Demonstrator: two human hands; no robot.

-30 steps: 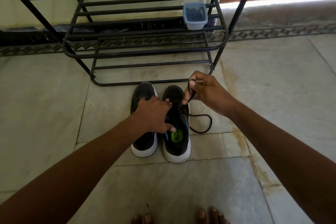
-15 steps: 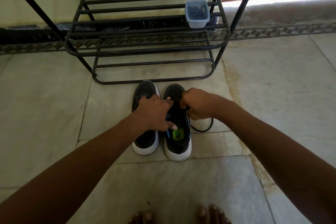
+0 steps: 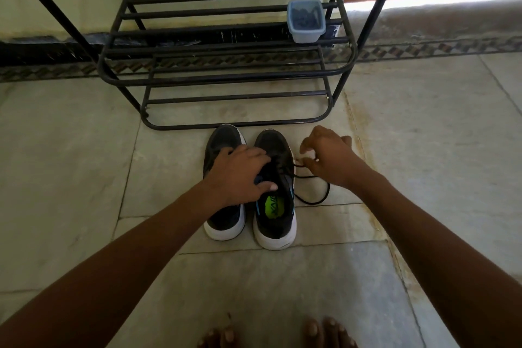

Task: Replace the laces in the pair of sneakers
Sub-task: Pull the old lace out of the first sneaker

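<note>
Down on the tiled floor [image 3: 84, 167], two black sneakers with white soles stood side by side, toes pointing at the foot of a black metal shoe rack [image 3: 226, 70]. The left sneaker [image 3: 223, 220] was partly hidden under the left hand [image 3: 240, 175], which lay across both shoes: its palm sat over the left one, its fingers reached onto the laced front of the right sneaker [image 3: 276, 206], and its thumb pressed at the mouth of that shoe, just above the bright green insole. The fingers were spread and fairly straight, pressing down rather than curled round anything.

The right hand [image 3: 329, 157] hung just beside the right sneaker, above the floor, its fingers bent and drawn toward each other. A black lace [image 3: 313, 195] ran out from the shoe's eyelets, passed under that hand and looped across the floor. Whether the fingertips were actually pinching the lace could not be told from this view.

On a rail of the rack, toward its right end, sat a small pale plastic tub [image 3: 305, 22] with something dark inside. Bare toes [image 3: 324, 332] showed at the bottom edge.
</note>
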